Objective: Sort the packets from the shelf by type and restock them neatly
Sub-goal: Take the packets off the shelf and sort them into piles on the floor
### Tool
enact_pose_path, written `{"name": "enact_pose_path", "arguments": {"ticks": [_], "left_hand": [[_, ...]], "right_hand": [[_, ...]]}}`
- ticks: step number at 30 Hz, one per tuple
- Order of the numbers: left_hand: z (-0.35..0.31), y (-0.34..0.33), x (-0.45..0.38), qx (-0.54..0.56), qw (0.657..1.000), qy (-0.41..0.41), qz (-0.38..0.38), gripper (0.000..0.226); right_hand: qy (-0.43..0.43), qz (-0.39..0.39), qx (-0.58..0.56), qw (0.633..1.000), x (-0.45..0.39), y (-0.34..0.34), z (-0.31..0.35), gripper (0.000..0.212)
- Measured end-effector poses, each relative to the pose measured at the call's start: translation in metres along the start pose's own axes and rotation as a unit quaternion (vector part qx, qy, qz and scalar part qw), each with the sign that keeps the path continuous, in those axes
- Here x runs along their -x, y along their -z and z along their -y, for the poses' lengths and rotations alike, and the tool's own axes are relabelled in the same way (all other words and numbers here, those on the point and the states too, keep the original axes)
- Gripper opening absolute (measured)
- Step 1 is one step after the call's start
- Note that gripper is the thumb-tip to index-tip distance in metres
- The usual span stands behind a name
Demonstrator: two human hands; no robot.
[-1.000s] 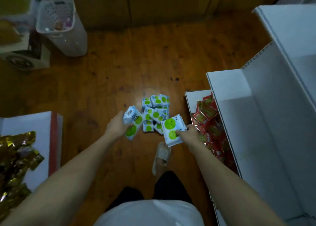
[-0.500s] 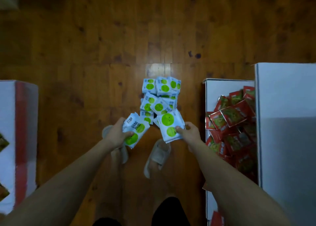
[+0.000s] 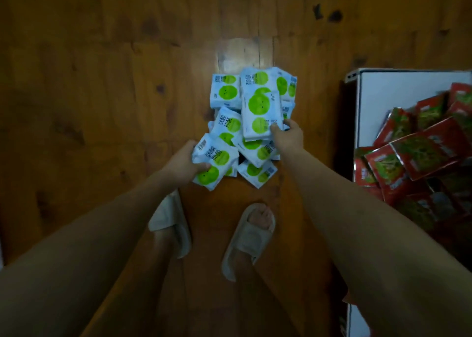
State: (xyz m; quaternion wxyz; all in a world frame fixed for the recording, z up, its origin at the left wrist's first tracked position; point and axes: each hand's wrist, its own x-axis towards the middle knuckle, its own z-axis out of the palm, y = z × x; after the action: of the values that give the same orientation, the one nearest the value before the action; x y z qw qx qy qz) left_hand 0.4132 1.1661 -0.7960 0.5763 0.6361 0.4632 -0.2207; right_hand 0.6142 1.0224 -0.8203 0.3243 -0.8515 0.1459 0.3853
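Observation:
Several white packets with green circles lie in a pile (image 3: 227, 94) on the wooden floor in front of my feet. My left hand (image 3: 182, 166) grips one such packet (image 3: 213, 164) at the pile's near left edge. My right hand (image 3: 288, 137) pinches another white and green packet (image 3: 259, 114) by its near corner, over the middle of the pile. Red packets (image 3: 421, 152) are heaped on a white shelf board (image 3: 398, 86) at the right.
My two feet in pale slippers (image 3: 251, 237) stand on the wooden floor just behind the pile. The white shelf unit's edge runs down the right side. Bare floor stretches to the left and beyond the pile.
The view has tilted down and closer to the floor. Both hands have lowered with their packets onto the pile; the right hand's packet has moved forward over its middle.

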Motion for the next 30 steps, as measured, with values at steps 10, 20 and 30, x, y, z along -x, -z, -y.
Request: {"name": "enact_pose_path", "arguments": {"ticks": [10,20,30], "left_hand": [[0.021,-0.030,-0.048,0.219,0.970,0.052,-0.095,0.046],[-0.016,-0.041,-0.096,0.074,0.990,-0.033,-0.116,0.054],[-0.063,-0.006,-0.033,-0.076,0.989,0.011,-0.125,0.082]], "right_hand": [[0.161,-0.112,-0.013,0.981,0.071,-0.033,-0.062,0.005],[0.199,-0.034,0.042,0.979,0.070,-0.074,-0.096,0.008],[0.154,0.050,0.107,0.981,0.096,-0.013,-0.035,0.018]]}}
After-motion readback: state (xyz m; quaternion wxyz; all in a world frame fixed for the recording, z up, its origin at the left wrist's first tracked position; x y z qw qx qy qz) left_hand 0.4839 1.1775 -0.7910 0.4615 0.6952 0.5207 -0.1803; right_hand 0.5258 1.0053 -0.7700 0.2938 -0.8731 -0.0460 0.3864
